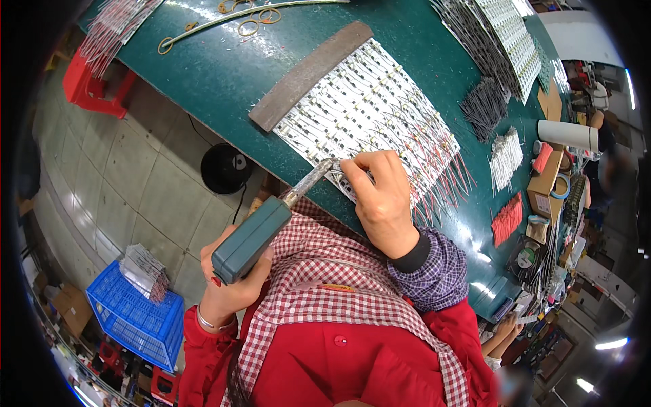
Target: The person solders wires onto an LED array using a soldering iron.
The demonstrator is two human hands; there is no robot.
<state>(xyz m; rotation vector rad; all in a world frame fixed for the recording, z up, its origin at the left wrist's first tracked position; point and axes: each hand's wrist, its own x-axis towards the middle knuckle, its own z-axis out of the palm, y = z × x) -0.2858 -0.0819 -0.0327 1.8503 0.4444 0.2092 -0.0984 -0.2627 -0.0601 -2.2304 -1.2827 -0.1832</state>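
My left hand (234, 275) is closed around the dark green body of a soldering gun (252, 237). Its metal barrel points up and to the right, and the tip reaches the near edge of a white circuit board panel (359, 102). Just beside that tip, my right hand (385, 197) has thumb and forefinger pinched together over the panel; what is between them is too small to make out. Rows of small dark parts and short wires cover the panel, with red and white wires (441, 163) sticking out on its right. A brown bar (312, 76) lies across the panel's far edge.
On the green table (217, 81) are bundles of black wires (485, 108), white wires (506, 159) and red wires (506, 219). More wired panels (505, 41) are stacked far right. A black bin (226, 168) and a blue crate (135, 308) stand left. A co-worker's hands (505, 332) show lower right.
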